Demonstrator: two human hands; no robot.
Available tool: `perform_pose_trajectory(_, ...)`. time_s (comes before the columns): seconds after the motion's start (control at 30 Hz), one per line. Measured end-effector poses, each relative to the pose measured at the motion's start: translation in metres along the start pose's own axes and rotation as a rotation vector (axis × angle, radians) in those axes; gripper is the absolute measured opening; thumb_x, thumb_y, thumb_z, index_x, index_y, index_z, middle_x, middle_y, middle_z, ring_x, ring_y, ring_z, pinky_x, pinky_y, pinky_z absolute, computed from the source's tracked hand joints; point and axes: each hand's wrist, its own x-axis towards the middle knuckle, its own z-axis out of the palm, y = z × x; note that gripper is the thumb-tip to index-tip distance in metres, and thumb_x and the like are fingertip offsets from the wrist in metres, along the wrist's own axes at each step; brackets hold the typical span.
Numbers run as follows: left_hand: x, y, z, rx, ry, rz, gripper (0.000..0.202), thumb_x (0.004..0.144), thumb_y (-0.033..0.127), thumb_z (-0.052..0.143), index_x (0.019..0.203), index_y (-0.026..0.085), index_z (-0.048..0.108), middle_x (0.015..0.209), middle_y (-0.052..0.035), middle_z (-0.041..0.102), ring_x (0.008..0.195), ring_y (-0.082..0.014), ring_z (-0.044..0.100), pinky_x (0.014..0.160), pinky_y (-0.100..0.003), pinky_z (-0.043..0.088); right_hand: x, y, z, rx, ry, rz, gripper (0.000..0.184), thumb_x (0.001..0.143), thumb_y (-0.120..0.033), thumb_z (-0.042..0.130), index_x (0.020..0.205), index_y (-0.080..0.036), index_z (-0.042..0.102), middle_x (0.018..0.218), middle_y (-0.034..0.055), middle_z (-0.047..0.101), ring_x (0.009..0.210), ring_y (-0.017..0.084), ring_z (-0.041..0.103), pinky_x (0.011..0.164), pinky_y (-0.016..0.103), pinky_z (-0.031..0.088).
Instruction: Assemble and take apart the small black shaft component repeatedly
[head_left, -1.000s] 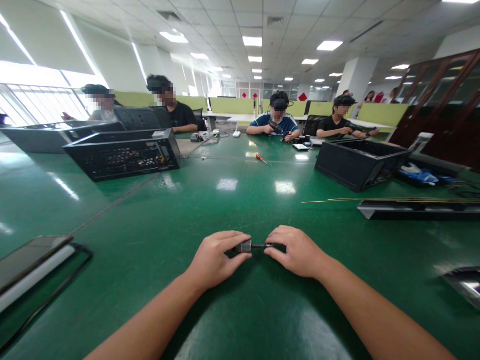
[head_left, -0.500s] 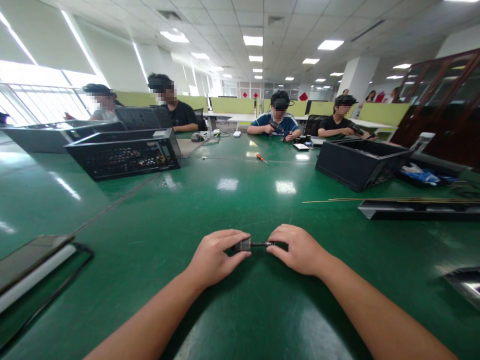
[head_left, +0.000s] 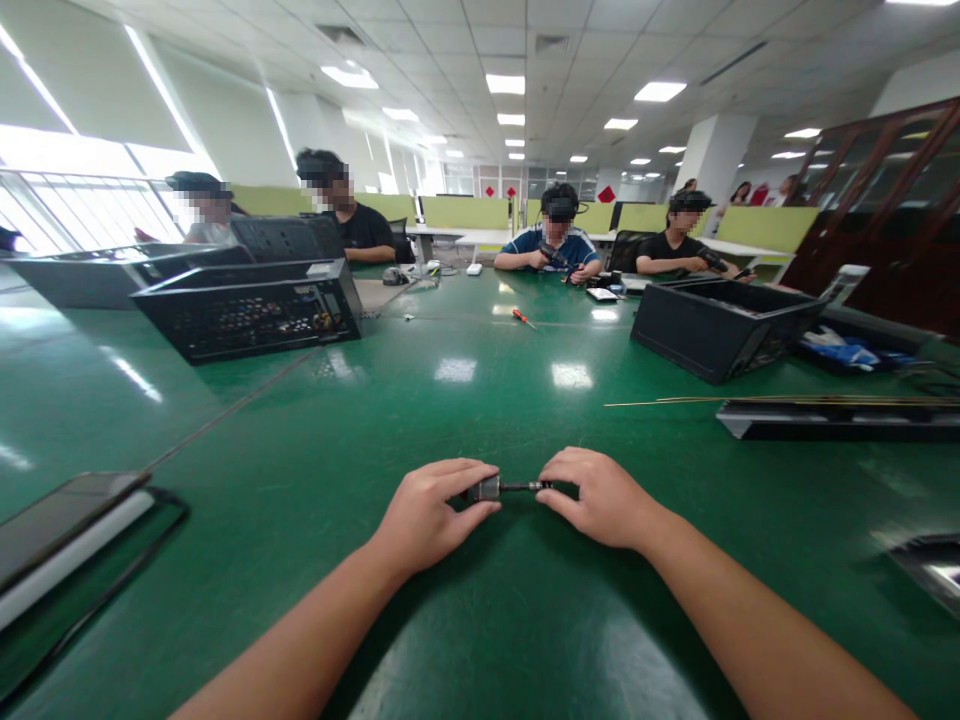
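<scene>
A small dark motor-like part with a thin shaft lies level between my two hands, just over the green tabletop. My left hand is closed around its grey cylindrical body, the thumb in front and the fingers behind. At the other end, the thumb and fingers of my right hand pinch the small ridged tip of the shaft. Part of the body is hidden by my left fingers, and the far right end sits inside my right hand.
Black computer cases stand at the left, another case at the right. A screwdriver lies mid-table. A long dark metal channel lies right, a phone left. Several people sit opposite.
My right fingers have shifted very slightly to the right, and a little more of the shaft's ridged tip shows. My left hand has barely moved.
</scene>
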Motion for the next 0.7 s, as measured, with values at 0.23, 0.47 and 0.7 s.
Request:
perform_pose_trajectory(0.23,0.0,-0.0005,0.0003,0.006,-0.001,-0.001,0.027,0.082,0.031,0.074,0.108,0.023,0.076,0.104,-0.0055,0.079,0.091,-0.0201,0.075,0.086,-0.03,0.061,-0.0004,0.0024,0.0006,-0.016,-0.006,-0.002,0.018,0.095,-0.03,0.061,0.099,-0.018,0.074,0.095,0.0074,0.074,0.093,0.021,0.065,0.088,0.035,0.051)
perform_pose_trajectory(0.47,-0.0005,-0.002,0.0004,0.005,-0.01,-0.011,0.027,0.082,0.03,0.074,0.108,0.024,0.075,0.104,-0.0048,0.079,0.092,-0.0202,0.075,0.088,-0.031,0.061,-0.0002,0.0026,-0.0002,-0.021,-0.009,0.006,0.018,0.095,-0.03,0.061,0.098,-0.018,0.074,0.095,0.0072,0.074,0.094,0.021,0.065,0.089,0.036,0.05)
perform_pose_trajectory(0.7,-0.001,-0.0037,0.0015,0.001,-0.018,-0.024,0.029,0.082,0.03,0.075,0.11,0.024,0.075,0.106,-0.0045,0.078,0.094,-0.0203,0.075,0.089,-0.032,0.06,0.0002,0.0028,-0.0009,-0.026,-0.014,0.006,0.018,0.095,-0.03,0.061,0.098,-0.018,0.074,0.095,0.0069,0.073,0.093,0.021,0.065,0.089,0.036,0.05)
